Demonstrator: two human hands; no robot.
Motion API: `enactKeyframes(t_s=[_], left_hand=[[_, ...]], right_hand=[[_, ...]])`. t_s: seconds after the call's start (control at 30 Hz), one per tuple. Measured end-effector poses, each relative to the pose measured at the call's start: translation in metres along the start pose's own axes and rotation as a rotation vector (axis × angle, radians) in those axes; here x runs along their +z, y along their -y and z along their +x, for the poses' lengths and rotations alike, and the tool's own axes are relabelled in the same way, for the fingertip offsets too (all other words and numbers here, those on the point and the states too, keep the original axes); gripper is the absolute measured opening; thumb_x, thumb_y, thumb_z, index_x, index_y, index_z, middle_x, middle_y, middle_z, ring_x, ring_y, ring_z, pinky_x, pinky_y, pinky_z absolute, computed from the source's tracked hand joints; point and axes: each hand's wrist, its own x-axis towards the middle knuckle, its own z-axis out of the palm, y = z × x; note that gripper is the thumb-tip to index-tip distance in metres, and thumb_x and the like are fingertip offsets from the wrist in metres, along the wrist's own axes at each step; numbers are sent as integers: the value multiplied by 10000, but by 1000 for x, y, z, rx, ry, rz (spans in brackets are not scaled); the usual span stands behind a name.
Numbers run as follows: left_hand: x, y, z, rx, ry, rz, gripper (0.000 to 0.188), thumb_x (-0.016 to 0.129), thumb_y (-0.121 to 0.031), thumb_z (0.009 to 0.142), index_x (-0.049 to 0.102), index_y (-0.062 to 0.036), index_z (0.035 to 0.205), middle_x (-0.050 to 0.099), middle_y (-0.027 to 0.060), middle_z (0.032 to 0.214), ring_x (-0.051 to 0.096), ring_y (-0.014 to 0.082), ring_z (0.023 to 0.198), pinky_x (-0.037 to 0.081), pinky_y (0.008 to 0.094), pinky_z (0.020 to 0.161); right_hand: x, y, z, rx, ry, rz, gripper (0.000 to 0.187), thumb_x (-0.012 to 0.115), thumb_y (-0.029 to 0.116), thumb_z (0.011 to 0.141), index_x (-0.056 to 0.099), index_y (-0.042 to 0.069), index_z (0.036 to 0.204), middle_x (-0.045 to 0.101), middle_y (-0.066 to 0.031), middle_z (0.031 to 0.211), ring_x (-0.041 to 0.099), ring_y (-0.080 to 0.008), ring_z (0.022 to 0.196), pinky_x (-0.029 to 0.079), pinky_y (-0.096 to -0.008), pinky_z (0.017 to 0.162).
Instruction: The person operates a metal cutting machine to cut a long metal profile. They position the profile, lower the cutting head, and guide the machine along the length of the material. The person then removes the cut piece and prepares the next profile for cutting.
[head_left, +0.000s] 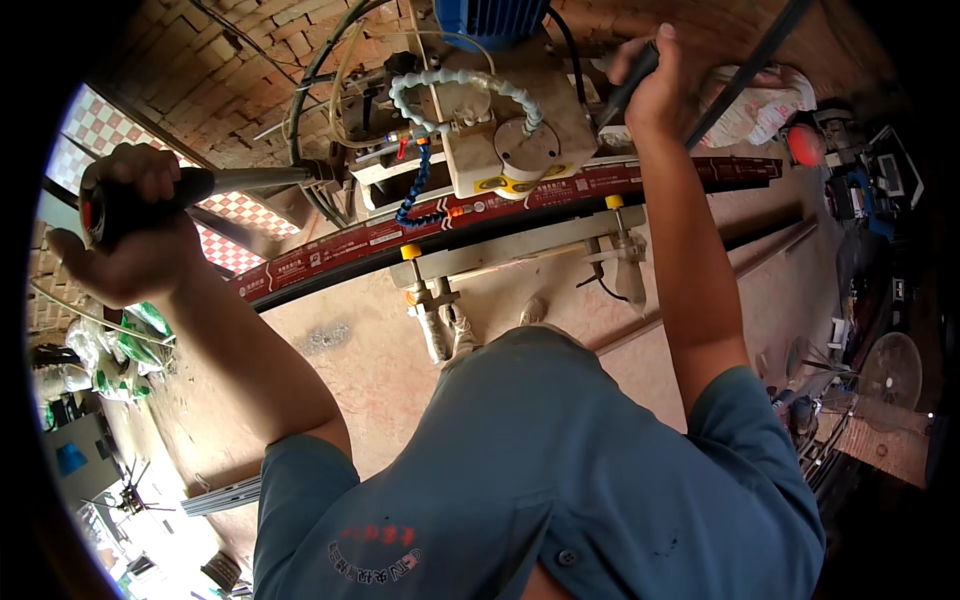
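Black lever grip is held in left hand, fingers curled around it; dark handle is gripped by right hand. Between hands, beige machine head is seen, blue motor behind; long red bar is set crosswise at its near side.

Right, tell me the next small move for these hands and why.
Perhaps ease the metal lever slightly: the left hand curls over its black grip, the right hand is at a dark handle, and a red-wrapped bar lies along the machine.
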Motion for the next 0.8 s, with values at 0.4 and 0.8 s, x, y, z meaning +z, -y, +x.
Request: enactKeyframes(t_s=[0.4,0.8], left_hand=[[-8,-1,-19,75,43,57,786,359,-755,864,600,-8,897,463,94,683,441,214,639,371,362,632],[-13,-2,-36,118,60,115,729,343,-729,855,597,-47,895,396,48,661,395,189,644,349,364,644]], right_hand=[[11,10,-12,-107,-69,-321,601,468,615,964,503,87,679,506,-10,557,487,-140,507,406,-265,526],[4,-18,4,-102,-63,-8,503,588,534,960,486,113,705,444,8,570,428,-101,412,352,-257,381]])
